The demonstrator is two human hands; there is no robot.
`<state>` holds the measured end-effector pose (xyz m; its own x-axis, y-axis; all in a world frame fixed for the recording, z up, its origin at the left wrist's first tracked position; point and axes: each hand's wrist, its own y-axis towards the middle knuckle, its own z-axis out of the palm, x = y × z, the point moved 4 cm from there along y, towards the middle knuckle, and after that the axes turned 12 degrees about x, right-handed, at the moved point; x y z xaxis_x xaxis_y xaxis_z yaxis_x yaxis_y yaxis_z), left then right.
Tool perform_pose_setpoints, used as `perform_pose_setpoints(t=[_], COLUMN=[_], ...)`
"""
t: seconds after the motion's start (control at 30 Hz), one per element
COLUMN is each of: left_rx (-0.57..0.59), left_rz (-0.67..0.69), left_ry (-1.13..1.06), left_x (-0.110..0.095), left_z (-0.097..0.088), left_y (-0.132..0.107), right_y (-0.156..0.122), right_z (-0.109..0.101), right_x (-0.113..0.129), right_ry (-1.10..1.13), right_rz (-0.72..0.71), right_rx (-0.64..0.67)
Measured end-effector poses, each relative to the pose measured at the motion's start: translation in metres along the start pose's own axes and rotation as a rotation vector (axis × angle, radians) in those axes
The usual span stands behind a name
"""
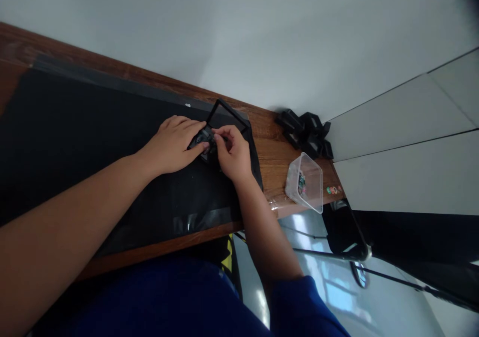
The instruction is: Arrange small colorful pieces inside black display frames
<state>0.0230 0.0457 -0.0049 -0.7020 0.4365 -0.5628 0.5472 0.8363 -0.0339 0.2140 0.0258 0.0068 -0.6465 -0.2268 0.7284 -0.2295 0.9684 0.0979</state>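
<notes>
Smooth black mat (108, 120) nearest us, taped along edges. On mat's right end, our left hand (175, 145) grasps left side of small dark case (202, 138); our right hand (235, 152) pinches thumb to forefinger over case, contents of pinch hidden. Case moulded inside, long axis covered by our hands; thin-framed lid (226, 116) raised toward mat's far edge. Right of mat: translucent tub (293, 179), then angular black boxes (310, 133).

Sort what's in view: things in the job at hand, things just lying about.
In the job, seemingly:
open black box, held by the left hand, with the right hand at it
black mat beneath

Lying about, seemingly:
pile of black boxes
clear tub of small items
small coloured rounds
white scrap
</notes>
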Motion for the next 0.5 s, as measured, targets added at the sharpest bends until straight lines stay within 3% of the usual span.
perform_pose_setpoints(t=[0.17, 0.5], left_rx=[-0.050, -0.123], left_rz=[0.016, 0.018], left_ry=[-0.037, -0.067], left_x=[-0.001, -0.003], left_z=[-0.003, -0.009], left_y=[-0.003, -0.007], right_y=[-0.011, -0.018], right_z=[-0.008, -0.006], right_x=[-0.010, 0.013], right_ry=[0.017, -0.114], right_rz=[-0.001, 0.017], right_rx=[-0.100, -0.029])
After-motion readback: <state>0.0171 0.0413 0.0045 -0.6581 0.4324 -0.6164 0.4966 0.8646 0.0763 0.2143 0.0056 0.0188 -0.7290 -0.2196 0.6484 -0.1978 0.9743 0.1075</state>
